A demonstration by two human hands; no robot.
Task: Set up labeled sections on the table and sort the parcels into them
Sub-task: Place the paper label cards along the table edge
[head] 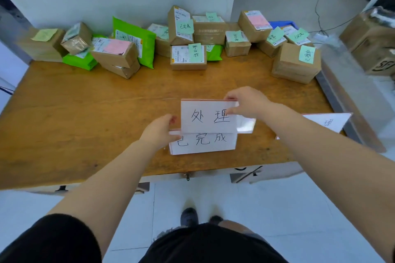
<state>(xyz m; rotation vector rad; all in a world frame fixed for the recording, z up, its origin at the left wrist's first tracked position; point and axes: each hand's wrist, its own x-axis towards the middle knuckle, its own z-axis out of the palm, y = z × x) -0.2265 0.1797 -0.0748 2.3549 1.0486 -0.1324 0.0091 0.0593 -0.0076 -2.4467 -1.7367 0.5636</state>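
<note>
A person stood at the near edge of a wooden table (pixel 85 113), both bare arms reaching forward. The right hand (pixel 245 102) pinched the top right corner of a white sign card (pixel 208 116) handwritten with "处理", thumb in front and fingers behind, closed on the card. The left hand (pixel 160 130) gripped the stack's left edge, where that card overlapped a second sign card (pixel 203 143) reading "已完成", lying just nearer. Which of the two the left fingers held could not be told. A third sign card (pixel 324 123) lay at the table's right edge, partly hidden by the right forearm.

Along the far edge, against the wall, sat the unsorted parcels (pixel 188 57): brown cardboard boxes and green mailer bags (pixel 136 38), most carrying green or pink sticky notes. The middle of the table between cards and parcels was bare wood.

The step appeared to be separating the signs for placing. It would go best by peeling the top card away cleanly while the left hand pinned the lower one, then setting each sign well apart, facing the near side, leaving room behind each for boxes.
</note>
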